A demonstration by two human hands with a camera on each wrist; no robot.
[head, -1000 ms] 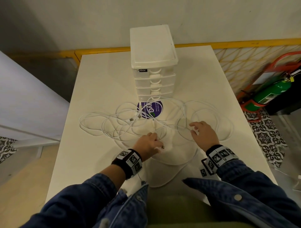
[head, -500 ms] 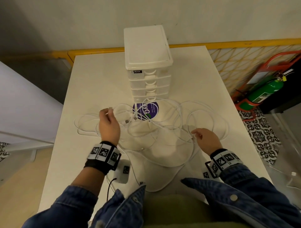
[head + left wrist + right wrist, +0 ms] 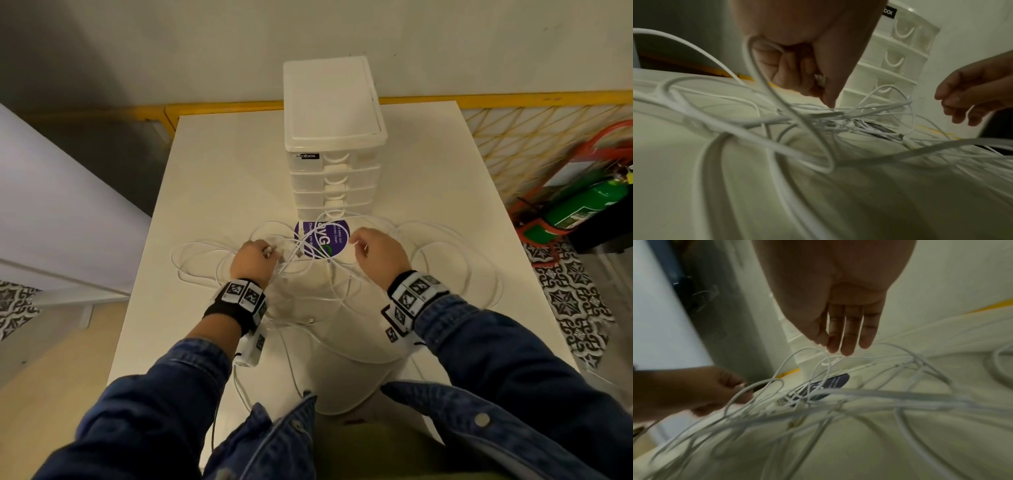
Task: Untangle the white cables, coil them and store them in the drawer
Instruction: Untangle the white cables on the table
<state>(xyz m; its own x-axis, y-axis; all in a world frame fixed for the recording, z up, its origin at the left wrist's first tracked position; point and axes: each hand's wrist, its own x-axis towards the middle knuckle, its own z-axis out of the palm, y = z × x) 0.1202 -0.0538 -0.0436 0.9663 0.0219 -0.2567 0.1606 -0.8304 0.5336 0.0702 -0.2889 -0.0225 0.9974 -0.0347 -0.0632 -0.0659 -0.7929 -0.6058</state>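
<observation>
A tangle of thin white cables [image 3: 308,274] sprawls in loops over the white table [image 3: 212,178], in front of a white drawer unit [image 3: 334,164] whose several drawers are all shut. My left hand [image 3: 269,251] sits left of the tangle's middle. In the left wrist view its fingers [image 3: 797,68] curl round a white cable [image 3: 764,81] with a plug end at the fingertips. My right hand [image 3: 356,241] hovers right of the middle, its fingers [image 3: 849,337] straight and relaxed just above the cable loops [image 3: 818,402], holding nothing I can make out.
A round purple sticker [image 3: 322,240] lies on the table under the cables, at the foot of the drawer unit. Yellow railing [image 3: 513,97] runs behind the table. A green fire extinguisher [image 3: 589,205] stands on the floor to the right.
My left hand went from the near middle out to the left of the tangle and now grips a cable end. My right hand has moved forward and left towards the sticker.
</observation>
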